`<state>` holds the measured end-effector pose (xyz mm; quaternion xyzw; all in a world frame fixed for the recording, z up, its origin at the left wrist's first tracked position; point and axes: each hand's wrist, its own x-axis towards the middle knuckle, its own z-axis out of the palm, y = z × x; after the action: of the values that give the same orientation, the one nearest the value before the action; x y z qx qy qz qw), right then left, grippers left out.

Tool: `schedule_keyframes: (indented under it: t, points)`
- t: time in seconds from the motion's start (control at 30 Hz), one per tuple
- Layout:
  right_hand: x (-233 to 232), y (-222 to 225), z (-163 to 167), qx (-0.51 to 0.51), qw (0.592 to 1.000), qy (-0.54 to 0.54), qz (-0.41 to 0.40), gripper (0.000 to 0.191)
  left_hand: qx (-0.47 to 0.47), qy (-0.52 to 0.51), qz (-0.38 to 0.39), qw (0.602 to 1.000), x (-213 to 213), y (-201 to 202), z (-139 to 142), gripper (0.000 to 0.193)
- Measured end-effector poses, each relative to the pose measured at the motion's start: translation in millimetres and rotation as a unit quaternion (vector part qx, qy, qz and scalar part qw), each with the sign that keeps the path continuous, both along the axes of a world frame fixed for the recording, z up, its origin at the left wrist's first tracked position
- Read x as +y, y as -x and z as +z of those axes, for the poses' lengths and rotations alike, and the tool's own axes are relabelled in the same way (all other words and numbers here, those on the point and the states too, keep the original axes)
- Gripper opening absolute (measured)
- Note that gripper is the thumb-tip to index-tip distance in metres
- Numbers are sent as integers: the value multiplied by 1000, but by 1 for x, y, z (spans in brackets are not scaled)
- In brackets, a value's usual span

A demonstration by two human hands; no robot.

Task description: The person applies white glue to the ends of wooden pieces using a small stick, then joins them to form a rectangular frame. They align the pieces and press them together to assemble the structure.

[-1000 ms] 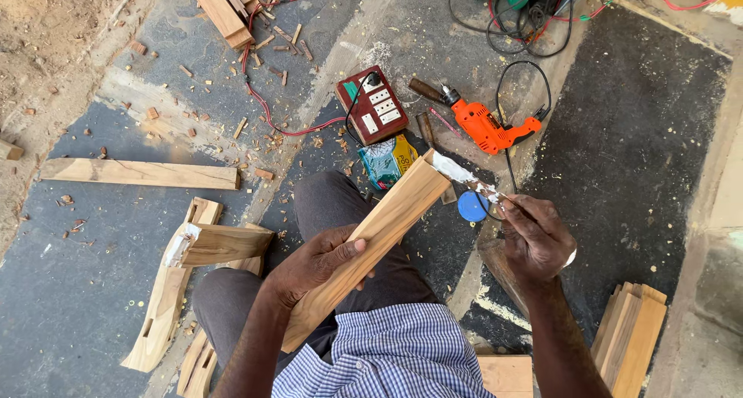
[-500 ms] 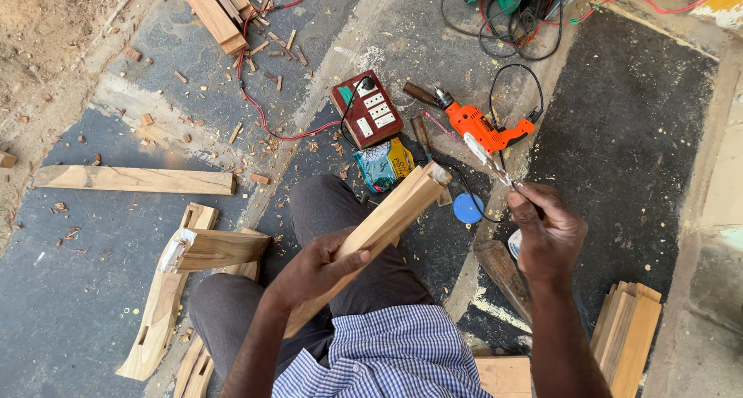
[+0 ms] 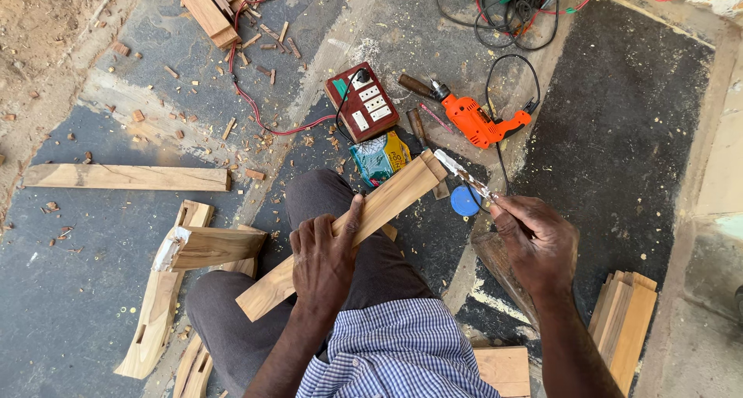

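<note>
We're sitting on the floor [image 3: 93, 290] with a long wood piece [image 3: 348, 232] lying slantwise across our lap. Our left hand [image 3: 323, 259] has its fingers [image 3: 352, 216] wrapped tight over the middle of it, thumb along the top face. Our right hand [image 3: 538, 243] has its fingers pinched shut on a thin metal tool [image 3: 463, 175], and the tip sits right at the far end of the wood piece, looks like touching but we can't tell for sure. Just past that end on the floor there's a blue lid [image 3: 464, 201], a colourful packet [image 3: 379, 157], a red socket box [image 3: 362, 102] and an orange drill [image 3: 481, 120]. Off toward the left side of the floor lie a plank [image 3: 128, 177] and a few carved wood parts [image 3: 174, 282]
</note>
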<state>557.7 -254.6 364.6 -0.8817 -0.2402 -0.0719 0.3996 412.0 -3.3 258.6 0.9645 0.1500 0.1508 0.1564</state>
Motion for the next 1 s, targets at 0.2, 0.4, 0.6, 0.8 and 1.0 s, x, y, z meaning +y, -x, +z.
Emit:
schedule_keyframes:
  t: [0.2, 0.4, 0.6, 0.8, 1.0]
  points:
    - [7, -1, -4, 3, 1000, -15, 0, 21, -3, 20, -4, 1000, -5, 1, -11, 97]
    - [6, 0, -16, -86, 992, 89, 38, 19, 10, 20, 8, 1000, -4, -1, -7, 95]
    - [-6, 5, -17, -169, 980, 92, 55, 24, -3, 35, 24, 999, -2, -3, -3, 93]
    - [6, -6, -23, -148, 982, 75, 85, 24, 10, 38, 25, 999, -7, 1, -11, 93]
    - [17, -23, -36, -212, 967, 88, 110, 25, 13, 16, 26, 999, -10, 1, -17, 95]
